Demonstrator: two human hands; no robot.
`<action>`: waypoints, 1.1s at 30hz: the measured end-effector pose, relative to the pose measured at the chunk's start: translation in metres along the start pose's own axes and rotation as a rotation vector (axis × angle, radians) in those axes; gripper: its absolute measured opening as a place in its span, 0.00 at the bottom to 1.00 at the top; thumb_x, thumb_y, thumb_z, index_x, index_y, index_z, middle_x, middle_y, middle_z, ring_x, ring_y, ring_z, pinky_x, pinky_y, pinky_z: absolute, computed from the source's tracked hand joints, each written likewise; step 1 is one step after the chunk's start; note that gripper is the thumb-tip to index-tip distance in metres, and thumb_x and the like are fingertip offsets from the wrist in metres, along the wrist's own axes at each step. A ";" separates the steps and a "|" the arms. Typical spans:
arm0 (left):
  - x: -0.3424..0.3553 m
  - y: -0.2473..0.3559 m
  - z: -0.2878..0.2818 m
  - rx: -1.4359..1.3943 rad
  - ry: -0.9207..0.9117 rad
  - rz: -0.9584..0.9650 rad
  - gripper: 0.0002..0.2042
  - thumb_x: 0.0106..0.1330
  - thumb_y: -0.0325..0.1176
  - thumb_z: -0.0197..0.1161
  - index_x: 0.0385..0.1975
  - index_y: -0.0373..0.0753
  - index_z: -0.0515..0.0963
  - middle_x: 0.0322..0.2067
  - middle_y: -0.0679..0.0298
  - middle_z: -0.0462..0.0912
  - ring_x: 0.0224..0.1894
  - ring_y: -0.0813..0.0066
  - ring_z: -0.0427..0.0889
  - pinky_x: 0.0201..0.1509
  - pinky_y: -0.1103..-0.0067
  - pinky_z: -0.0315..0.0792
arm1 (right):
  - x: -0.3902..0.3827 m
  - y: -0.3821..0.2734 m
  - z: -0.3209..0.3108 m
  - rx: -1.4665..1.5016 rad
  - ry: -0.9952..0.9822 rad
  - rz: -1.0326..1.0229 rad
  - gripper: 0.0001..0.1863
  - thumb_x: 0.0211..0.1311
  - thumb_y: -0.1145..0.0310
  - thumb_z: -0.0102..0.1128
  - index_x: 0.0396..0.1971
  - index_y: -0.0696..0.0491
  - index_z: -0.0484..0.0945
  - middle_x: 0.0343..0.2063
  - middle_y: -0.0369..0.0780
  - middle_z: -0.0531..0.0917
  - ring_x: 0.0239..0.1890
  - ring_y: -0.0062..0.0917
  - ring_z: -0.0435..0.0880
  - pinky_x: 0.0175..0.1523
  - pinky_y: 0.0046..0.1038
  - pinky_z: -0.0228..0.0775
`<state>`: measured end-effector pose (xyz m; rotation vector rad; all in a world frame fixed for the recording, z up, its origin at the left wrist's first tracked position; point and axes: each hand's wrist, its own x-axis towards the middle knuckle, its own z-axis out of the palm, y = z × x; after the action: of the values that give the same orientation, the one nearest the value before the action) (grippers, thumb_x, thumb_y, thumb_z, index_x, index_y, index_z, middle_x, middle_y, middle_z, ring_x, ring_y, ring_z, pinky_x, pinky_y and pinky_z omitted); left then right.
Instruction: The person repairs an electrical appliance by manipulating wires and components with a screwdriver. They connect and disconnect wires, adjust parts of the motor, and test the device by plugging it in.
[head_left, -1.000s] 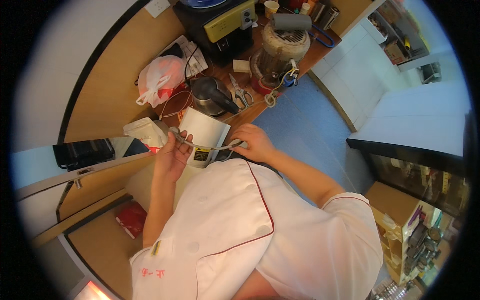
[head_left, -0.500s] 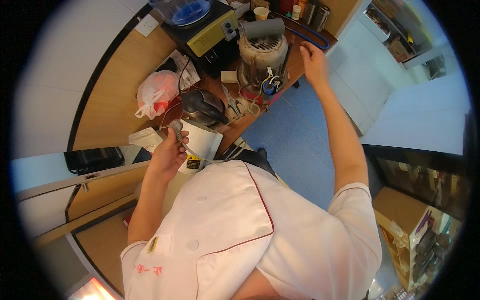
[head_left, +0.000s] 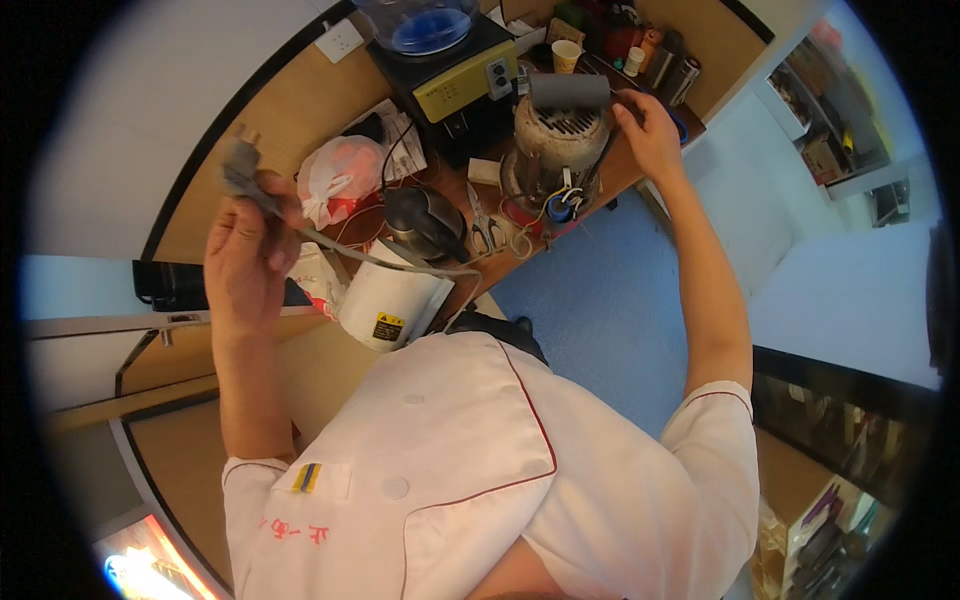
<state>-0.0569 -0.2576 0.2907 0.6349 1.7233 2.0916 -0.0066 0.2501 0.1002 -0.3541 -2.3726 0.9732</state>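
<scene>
My left hand [head_left: 248, 235] is raised at the left, gripping a grey power plug [head_left: 240, 165], whose grey cord hangs toward a white cylindrical housing [head_left: 385, 295] with a yellow label. My right hand [head_left: 645, 130] reaches to the upper right side of a worn metal motor [head_left: 552, 148] with loose wires, beside the grey part [head_left: 570, 92] on its top; whether its fingertips hold anything is too small to tell. Between my hands on the wooden desk [head_left: 625, 165] lie a dark electric kettle [head_left: 415, 215] and scissors [head_left: 485, 228].
A black-and-yellow water dispenser [head_left: 450, 80] stands at the back below a wall socket [head_left: 337, 40]. A pink plastic bag [head_left: 340, 175] sits left of the kettle. Cups and bottles [head_left: 663, 65] crowd the back right. A shelf box [head_left: 805, 520] is at the lower right, above blue floor [head_left: 590, 310].
My left hand has risen leftward with the plug. My right hand has let go of the cord and moved up to beside the motor.
</scene>
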 end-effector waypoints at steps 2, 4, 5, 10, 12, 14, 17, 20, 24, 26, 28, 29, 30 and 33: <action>0.006 0.009 -0.004 0.015 -0.029 0.142 0.18 0.81 0.47 0.56 0.55 0.39 0.76 0.39 0.65 0.78 0.25 0.86 0.62 0.31 0.87 0.62 | 0.017 -0.018 0.003 -0.038 0.028 -0.080 0.24 0.70 0.52 0.67 0.51 0.58 0.85 0.56 0.45 0.83 0.55 0.40 0.83 0.59 0.36 0.75; 0.014 0.020 -0.008 -0.009 -0.029 0.193 0.18 0.81 0.47 0.56 0.57 0.39 0.75 0.42 0.64 0.76 0.32 0.83 0.65 0.37 0.85 0.64 | 0.037 -0.010 0.004 -0.081 -0.073 -0.038 0.23 0.68 0.54 0.69 0.49 0.59 0.86 0.57 0.44 0.82 0.56 0.39 0.83 0.60 0.36 0.74; 0.018 0.027 -0.008 -0.024 0.001 0.228 0.18 0.81 0.46 0.56 0.57 0.39 0.75 0.43 0.64 0.76 0.34 0.82 0.66 0.39 0.84 0.65 | 0.044 -0.007 0.005 -0.102 -0.125 -0.017 0.22 0.67 0.54 0.70 0.48 0.59 0.86 0.57 0.44 0.82 0.56 0.39 0.83 0.61 0.35 0.74; 0.003 0.054 -0.037 0.077 0.097 0.307 0.19 0.81 0.46 0.56 0.61 0.38 0.73 0.47 0.64 0.74 0.47 0.78 0.71 0.46 0.81 0.67 | 0.027 -0.083 0.004 0.279 0.077 -0.186 0.12 0.64 0.64 0.73 0.38 0.58 0.86 0.59 0.42 0.81 0.58 0.34 0.83 0.61 0.34 0.73; -0.002 0.053 -0.044 0.033 0.059 0.273 0.19 0.81 0.45 0.56 0.59 0.37 0.73 0.43 0.65 0.74 0.40 0.80 0.69 0.44 0.81 0.67 | -0.011 -0.130 -0.006 0.211 0.151 -0.346 0.09 0.63 0.67 0.73 0.36 0.57 0.86 0.60 0.42 0.80 0.58 0.36 0.82 0.61 0.35 0.74; -0.011 0.056 -0.062 -0.015 -0.102 0.217 0.18 0.82 0.45 0.55 0.58 0.37 0.74 0.40 0.66 0.73 0.36 0.82 0.67 0.42 0.82 0.66 | -0.052 -0.169 0.005 0.178 0.033 -0.436 0.07 0.58 0.72 0.73 0.34 0.55 0.84 0.62 0.44 0.78 0.60 0.40 0.81 0.62 0.39 0.74; -0.022 0.037 -0.053 0.010 0.101 0.160 0.17 0.82 0.46 0.55 0.56 0.37 0.74 0.38 0.67 0.73 0.33 0.83 0.63 0.40 0.83 0.64 | -0.101 -0.174 0.059 -0.048 -0.153 -0.571 0.04 0.55 0.73 0.66 0.31 0.56 0.82 0.62 0.46 0.78 0.59 0.45 0.79 0.61 0.40 0.75; -0.031 0.019 -0.061 -0.018 0.113 0.111 0.17 0.82 0.46 0.55 0.54 0.37 0.74 0.39 0.66 0.73 0.33 0.83 0.64 0.39 0.83 0.64 | -0.135 -0.174 0.119 -0.139 -0.245 -0.608 0.10 0.52 0.73 0.61 0.33 0.60 0.83 0.57 0.49 0.80 0.62 0.46 0.77 0.65 0.42 0.72; -0.037 0.003 -0.068 -0.048 0.140 0.079 0.18 0.80 0.46 0.57 0.54 0.36 0.74 0.40 0.66 0.74 0.34 0.81 0.66 0.40 0.82 0.64 | -0.143 -0.161 0.175 -0.417 -0.293 -0.589 0.11 0.56 0.71 0.61 0.36 0.59 0.84 0.58 0.48 0.79 0.65 0.45 0.74 0.69 0.45 0.66; -0.040 0.001 -0.069 -0.036 0.133 0.071 0.19 0.78 0.47 0.59 0.55 0.36 0.74 0.42 0.66 0.75 0.41 0.78 0.72 0.40 0.80 0.65 | -0.132 -0.155 0.193 -0.581 -0.275 -0.573 0.12 0.58 0.70 0.60 0.38 0.59 0.84 0.58 0.48 0.79 0.66 0.45 0.73 0.69 0.46 0.64; -0.044 0.000 -0.072 -0.045 0.138 0.071 0.19 0.79 0.47 0.58 0.54 0.37 0.74 0.41 0.65 0.75 0.38 0.79 0.72 0.40 0.80 0.65 | -0.112 -0.166 0.190 -0.509 -0.120 -0.560 0.12 0.58 0.69 0.60 0.38 0.59 0.85 0.60 0.47 0.79 0.67 0.43 0.72 0.71 0.47 0.62; -0.044 0.000 -0.073 -0.049 0.139 0.072 0.18 0.79 0.47 0.58 0.53 0.37 0.74 0.40 0.65 0.74 0.37 0.79 0.71 0.40 0.80 0.65 | -0.100 -0.175 0.183 -0.473 -0.041 -0.553 0.12 0.59 0.68 0.60 0.38 0.59 0.86 0.61 0.46 0.79 0.67 0.43 0.71 0.72 0.47 0.60; -0.047 -0.001 -0.073 -0.083 0.112 0.078 0.18 0.80 0.47 0.57 0.53 0.37 0.74 0.40 0.65 0.74 0.36 0.80 0.71 0.40 0.80 0.65 | -0.086 -0.184 0.162 -0.386 0.050 -0.563 0.11 0.61 0.68 0.60 0.38 0.58 0.84 0.59 0.47 0.79 0.66 0.44 0.72 0.70 0.48 0.63; -0.044 -0.005 -0.064 -0.246 -0.004 0.089 0.17 0.81 0.47 0.55 0.53 0.38 0.73 0.39 0.65 0.74 0.32 0.82 0.69 0.40 0.80 0.66 | -0.046 -0.186 0.090 -0.184 0.310 -0.536 0.10 0.55 0.71 0.69 0.39 0.52 0.85 0.52 0.42 0.83 0.57 0.42 0.80 0.61 0.45 0.71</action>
<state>-0.0555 -0.3328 0.2712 0.6507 1.4267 2.3131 -0.0277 0.0480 0.1615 0.0681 -2.1062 0.4191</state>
